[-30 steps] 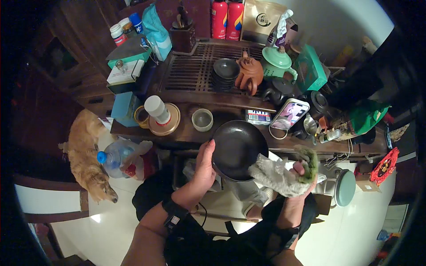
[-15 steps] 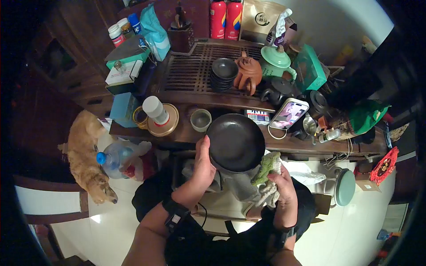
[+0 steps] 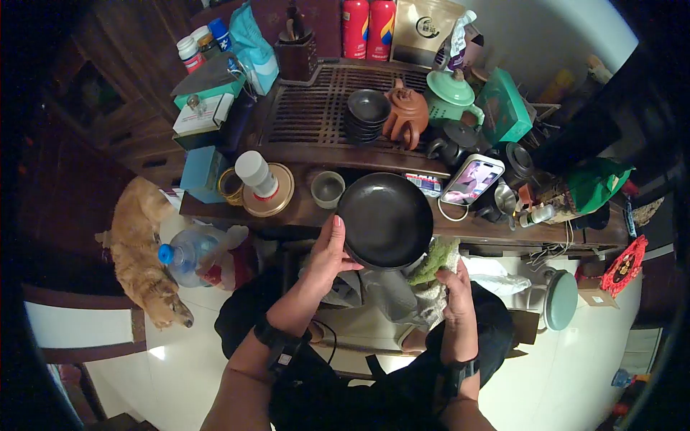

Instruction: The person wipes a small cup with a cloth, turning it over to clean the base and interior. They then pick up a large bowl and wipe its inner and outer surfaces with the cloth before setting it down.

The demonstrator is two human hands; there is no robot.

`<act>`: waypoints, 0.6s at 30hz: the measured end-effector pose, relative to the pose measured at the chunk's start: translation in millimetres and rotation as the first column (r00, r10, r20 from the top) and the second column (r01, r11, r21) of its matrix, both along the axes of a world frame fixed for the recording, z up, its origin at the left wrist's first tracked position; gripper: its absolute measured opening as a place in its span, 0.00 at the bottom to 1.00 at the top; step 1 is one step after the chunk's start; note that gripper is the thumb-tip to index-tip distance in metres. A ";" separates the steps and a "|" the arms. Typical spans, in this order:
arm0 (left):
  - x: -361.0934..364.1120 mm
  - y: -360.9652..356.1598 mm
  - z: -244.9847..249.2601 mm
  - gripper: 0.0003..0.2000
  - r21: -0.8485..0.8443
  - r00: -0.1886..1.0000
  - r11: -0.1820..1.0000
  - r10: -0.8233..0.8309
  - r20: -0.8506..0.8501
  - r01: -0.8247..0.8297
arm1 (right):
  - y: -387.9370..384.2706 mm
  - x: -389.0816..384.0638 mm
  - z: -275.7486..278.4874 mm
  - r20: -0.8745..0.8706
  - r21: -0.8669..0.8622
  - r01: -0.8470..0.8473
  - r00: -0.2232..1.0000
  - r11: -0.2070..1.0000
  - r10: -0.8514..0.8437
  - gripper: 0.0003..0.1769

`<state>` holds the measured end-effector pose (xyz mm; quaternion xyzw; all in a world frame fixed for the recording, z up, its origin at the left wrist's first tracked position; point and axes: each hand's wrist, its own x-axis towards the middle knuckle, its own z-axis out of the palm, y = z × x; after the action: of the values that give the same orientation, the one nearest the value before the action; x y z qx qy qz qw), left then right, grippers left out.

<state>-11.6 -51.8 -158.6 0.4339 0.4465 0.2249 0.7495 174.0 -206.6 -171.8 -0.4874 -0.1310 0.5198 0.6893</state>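
A round, shallow black bowl (image 3: 386,219) is held in front of the table edge with its inside facing up. My left hand (image 3: 329,251) grips its left rim, thumb on top and the other fingers partly hidden beneath. Below the bowl's right side, my right hand (image 3: 456,291) is closed on a green and white cloth (image 3: 436,266). The cloth lies against or just under the lower right rim; whether it touches the bowl is hard to tell. A small grey cup (image 3: 328,189) stands on the table just left of the bowl.
On the dark table (image 3: 302,221) are a slatted tea tray (image 3: 305,118), stacked black bowls (image 3: 369,108), a clay teapot (image 3: 406,111) and a propped phone (image 3: 473,179). A dog (image 3: 140,251) lies on the floor at left, near a plastic bottle (image 3: 188,255). A stool (image 3: 560,300) stands right.
The bowl and my left hand have risen slightly away from me. My right hand, with the cloth, has shifted a little the same way. The view has tilted slightly.
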 end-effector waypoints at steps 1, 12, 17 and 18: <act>-1.0 0.4 -3.4 0.37 -0.012 1.000 1.000 0.016 0.010 -0.016 | 1.1 -0.4 0.6 -0.004 0.010 -0.003 1.000 1.000 0.003 0.28; -7.6 2.1 -14.2 0.39 -0.054 0.991 0.996 0.077 0.107 -0.071 | 16.3 -12.6 -6.9 0.049 0.030 0.050 0.997 0.998 -0.051 0.25; -3.6 -3.1 -20.2 0.40 -0.052 0.986 0.992 0.116 0.116 -0.111 | 14.2 -8.8 -18.6 0.038 0.048 0.023 0.999 0.999 -0.025 0.27; -2.2 -4.5 -21.6 0.40 -0.053 0.985 0.991 0.125 0.119 -0.119 | 14.8 -8.0 -18.9 0.038 0.042 0.029 0.999 0.999 -0.031 0.27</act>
<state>-13.8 -56.3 -180.2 0.3738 0.4305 0.2862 0.7701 166.0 -191.8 -190.7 -0.4849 -0.1478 0.4971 0.7043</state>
